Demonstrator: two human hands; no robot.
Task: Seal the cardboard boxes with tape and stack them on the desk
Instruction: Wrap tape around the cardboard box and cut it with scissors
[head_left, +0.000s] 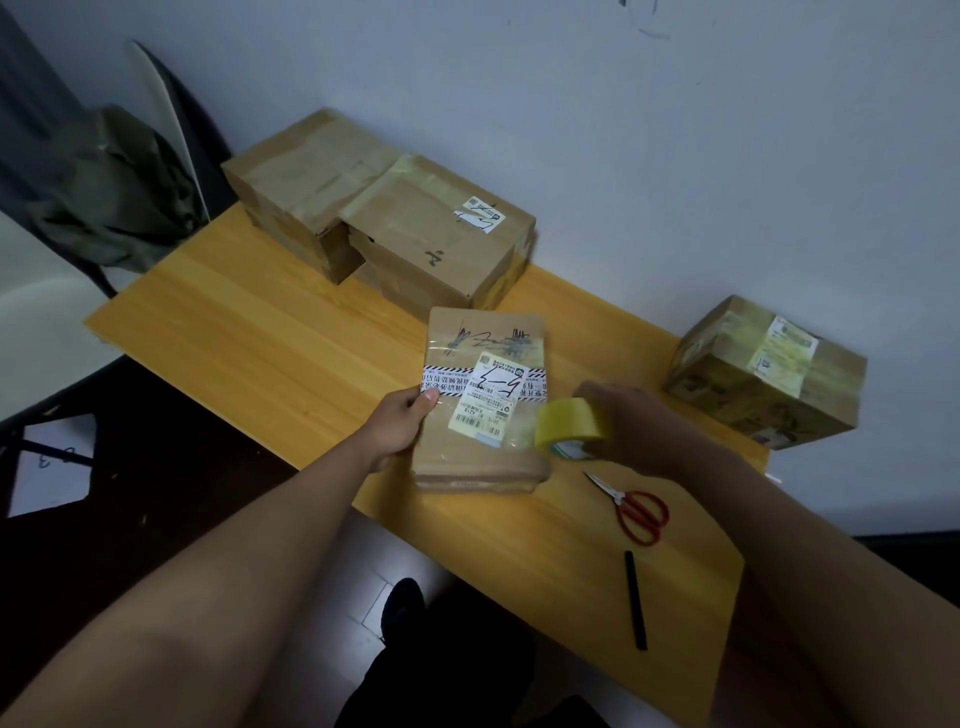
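Observation:
A flat cardboard box (480, 457) with white shipping labels lies near the front edge of the wooden desk (249, 343). My left hand (402, 423) grips its left edge, thumb on top. My right hand (631, 423) holds a roll of yellow tape (569, 423) against the box's right edge. Two larger taped boxes stand at the back: one at the far left (296, 187), one (441, 234) just right of it and touching it. Another taped box (763, 371) sits at the right by the wall.
Red-handled scissors (636, 506) and a black pen (635, 600) lie on the desk near its front right. A chair with a dark green bag (114, 192) stands left of the desk. The wall runs close behind the boxes.

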